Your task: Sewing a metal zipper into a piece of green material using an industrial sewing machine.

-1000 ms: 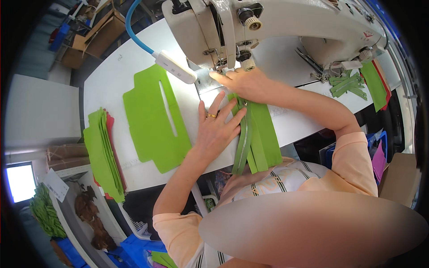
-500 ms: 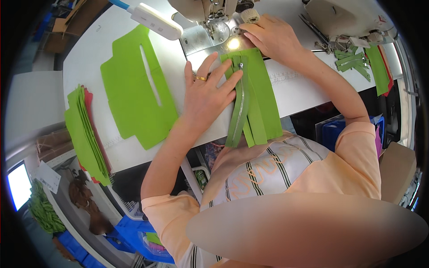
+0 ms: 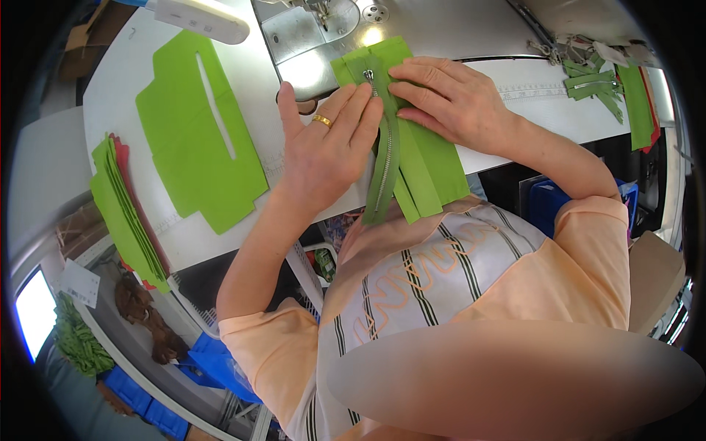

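A green fabric piece [image 3: 430, 158] with a green zipper [image 3: 384, 165] lies on the white table, its top end on the sewing machine's metal plate [image 3: 305, 40]. My left hand [image 3: 327, 151], with a gold ring, lies flat on the fabric's left side, fingers spread beside the zipper. My right hand [image 3: 448, 103] presses flat on the fabric's right side, fingertips next to the silver zipper pull [image 3: 368, 76]. Neither hand grips anything.
A large cut green fabric panel [image 3: 198, 136] lies on the table at left. A stack of green and red pieces [image 3: 121, 206] sits at the far left edge. Green zipper strips [image 3: 596, 84] lie at the right. A white lamp bar [image 3: 202, 18] hangs above.
The view has dropped lower, so the machine head left the frame. Both hands stay flat on the fabric, and the zipper piece has slid slightly toward the machine's plate.
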A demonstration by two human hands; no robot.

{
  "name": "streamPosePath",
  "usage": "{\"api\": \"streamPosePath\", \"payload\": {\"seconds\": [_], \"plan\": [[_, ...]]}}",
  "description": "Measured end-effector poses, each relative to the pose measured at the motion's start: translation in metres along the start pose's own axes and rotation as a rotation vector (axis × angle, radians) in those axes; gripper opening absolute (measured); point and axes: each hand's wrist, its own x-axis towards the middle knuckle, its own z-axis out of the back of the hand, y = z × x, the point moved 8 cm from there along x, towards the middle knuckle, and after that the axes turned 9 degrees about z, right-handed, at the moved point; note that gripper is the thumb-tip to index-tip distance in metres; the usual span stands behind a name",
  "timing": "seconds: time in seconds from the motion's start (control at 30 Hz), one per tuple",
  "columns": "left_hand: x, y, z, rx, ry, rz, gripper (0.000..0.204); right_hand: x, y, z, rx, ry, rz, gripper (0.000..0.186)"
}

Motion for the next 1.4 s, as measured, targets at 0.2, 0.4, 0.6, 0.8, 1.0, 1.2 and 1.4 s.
{"api": "streamPosePath", "payload": {"seconds": [0.2,0.4,0.6,0.8,1.0,1.2,1.4], "plan": [[-0.003,0.011,0.001,0.024,-0.071,0.054,0.023,0.0,0.002,0.002,-0.06,0.003,-0.024,0.033],[-0.004,0.014,-0.001,-0.021,-0.061,0.08,0.022,-0.002,0.0,-0.005,-0.024,0.11,-0.037,0.049],[-0.003,0.017,-0.003,-0.077,-0.041,0.098,0.021,0.004,-0.002,-0.006,-0.041,0.119,-0.032,0.05],[0.003,0.025,-0.002,-0.125,-0.04,0.161,0.021,-0.004,-0.001,-0.012,-0.048,0.154,-0.032,0.049],[0.004,0.031,-0.004,-0.134,0.025,0.253,0.023,0.008,-0.004,0.0,-0.046,0.133,-0.023,0.044],[0.006,0.04,-0.007,-0.15,-0.074,0.218,0.019,0.009,0.091,0.015,0.252,0.006,0.265,0.043],[0.005,0.042,-0.009,-0.125,-0.092,0.218,0.017,0.001,0.097,0.003,0.225,-0.058,0.148,0.035]]}}
